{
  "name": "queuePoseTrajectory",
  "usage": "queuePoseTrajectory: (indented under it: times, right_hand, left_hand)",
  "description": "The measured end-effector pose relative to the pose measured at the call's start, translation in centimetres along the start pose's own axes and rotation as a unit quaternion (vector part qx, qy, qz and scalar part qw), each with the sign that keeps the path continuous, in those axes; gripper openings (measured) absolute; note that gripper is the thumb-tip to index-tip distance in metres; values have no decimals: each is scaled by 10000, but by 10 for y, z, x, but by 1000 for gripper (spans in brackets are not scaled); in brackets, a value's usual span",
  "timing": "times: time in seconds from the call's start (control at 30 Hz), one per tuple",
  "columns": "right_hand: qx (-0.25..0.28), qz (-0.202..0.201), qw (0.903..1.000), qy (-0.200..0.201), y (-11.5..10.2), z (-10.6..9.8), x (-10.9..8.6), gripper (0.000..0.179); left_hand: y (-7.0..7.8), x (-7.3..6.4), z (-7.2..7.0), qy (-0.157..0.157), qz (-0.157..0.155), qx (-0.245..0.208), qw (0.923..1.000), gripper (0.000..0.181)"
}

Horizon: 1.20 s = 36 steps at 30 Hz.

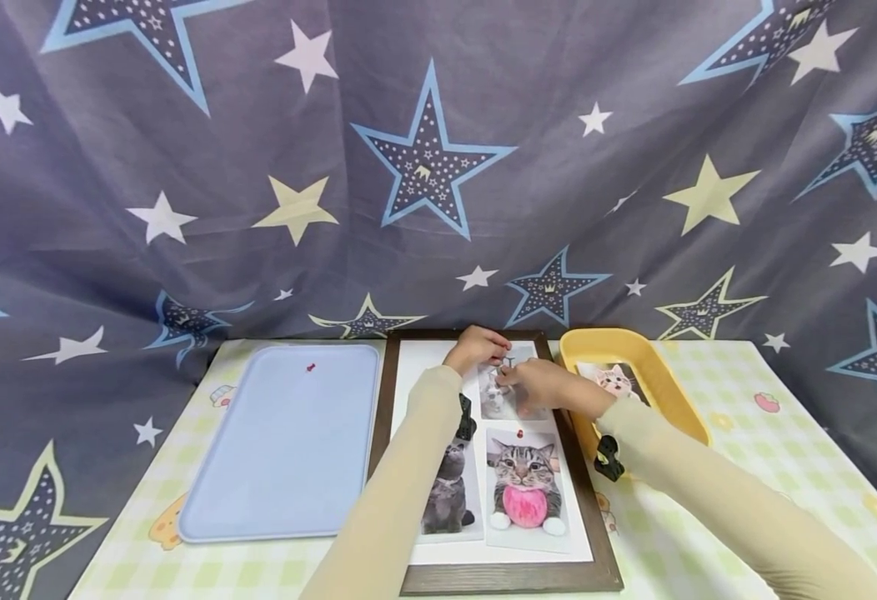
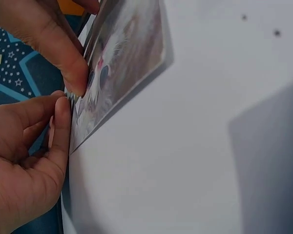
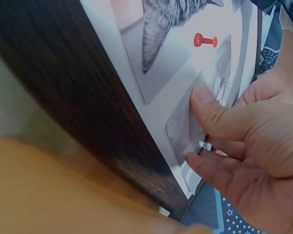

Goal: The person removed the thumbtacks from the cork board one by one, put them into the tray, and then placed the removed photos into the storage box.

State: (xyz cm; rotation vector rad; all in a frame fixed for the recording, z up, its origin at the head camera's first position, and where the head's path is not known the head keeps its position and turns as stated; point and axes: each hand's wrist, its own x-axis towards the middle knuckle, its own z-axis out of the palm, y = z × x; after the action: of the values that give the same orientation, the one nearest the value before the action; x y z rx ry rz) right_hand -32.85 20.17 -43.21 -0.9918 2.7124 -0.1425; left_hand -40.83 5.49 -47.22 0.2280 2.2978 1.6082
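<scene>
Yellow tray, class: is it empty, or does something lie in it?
Not empty: in the yellow tray lies a cat photo, partly hidden by the right sleeve.

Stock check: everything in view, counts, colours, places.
Curtain: one, starry grey, behind table
Table: one, green checked cloth, underneath
Tray: one, pale blue, left
Board: one, white, brown frame, centre
Cat photos: three visible, mostly grey, on board
Bin: one, yellow, right of board
Bin photo: one visible, pale cat, inside
Pushpins: two clear, red, tray and board
Wrist cameras: two, black, wrists
Sleeves: two, cream, arms
Left hand: one, bare, upper photo
Right hand: one, bare, upper photo
</scene>
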Motion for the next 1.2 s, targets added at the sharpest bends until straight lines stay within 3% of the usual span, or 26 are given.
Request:
queuePoseTrajectory:
  times: [0.27, 0.8, 1.2]
  right_hand:
    - [-1, -68, 9999, 93, 2, 2, -3, 63]
    - [-15, 38, 10000, 13, -1, 1, -4, 62]
    - [-10, 69, 10000, 1, -2, 0, 0, 62]
  left_hand:
    - [-1, 1, -2, -194, -58, -272, 9994, 24]
    - [-4, 1, 1, 106, -78, -189, 9997, 22]
    - [-6, 6, 2, 185, -194, -611, 9978, 22]
